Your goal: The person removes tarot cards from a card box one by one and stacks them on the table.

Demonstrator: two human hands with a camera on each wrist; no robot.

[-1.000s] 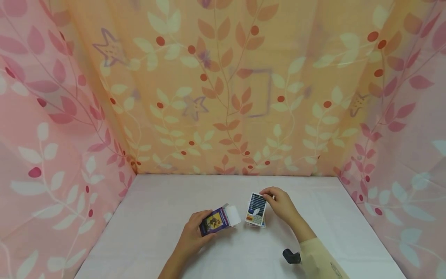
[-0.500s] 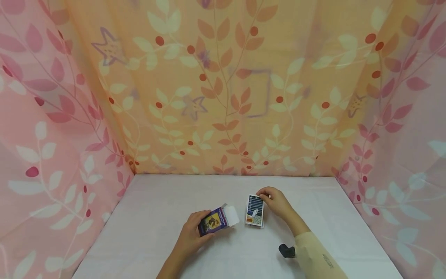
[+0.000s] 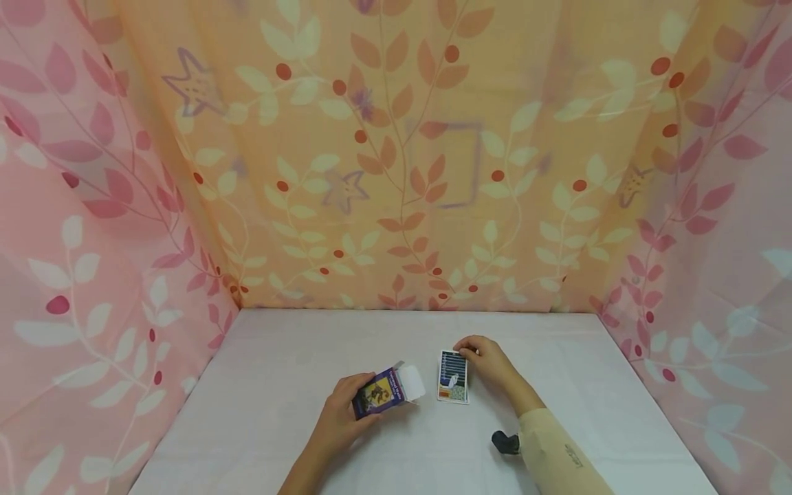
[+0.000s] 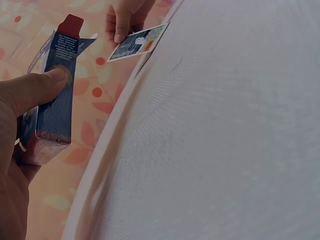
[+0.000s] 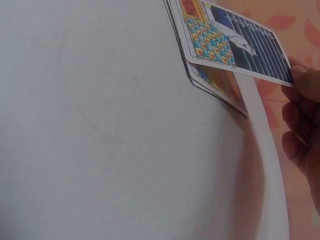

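Note:
My left hand (image 3: 342, 411) holds a dark blue and purple card box (image 3: 379, 394), thumb on one side. The box's white end flap stands open towards the right. With thumb and fingers, my right hand (image 3: 489, 359) pinches one end of a picture card (image 3: 454, 375) that shows dark stripes and a white figure. In the right wrist view, this card lies tilted over a small stack of cards (image 5: 220, 82) on the table. The pinched end is raised off the stack. Whether anything is inside the box is hidden.
A white cloth covers the table (image 3: 297, 350). A black object (image 3: 506, 443) sits against the right sleeve (image 3: 553, 447). Patterned curtains (image 3: 396, 172) hang behind and at both sides, the back one meeting the table's far edge.
My right hand has moved slightly left and towards me. The card has straightened from its slant and now covers the stack in the head view. The left hand and box have barely moved.

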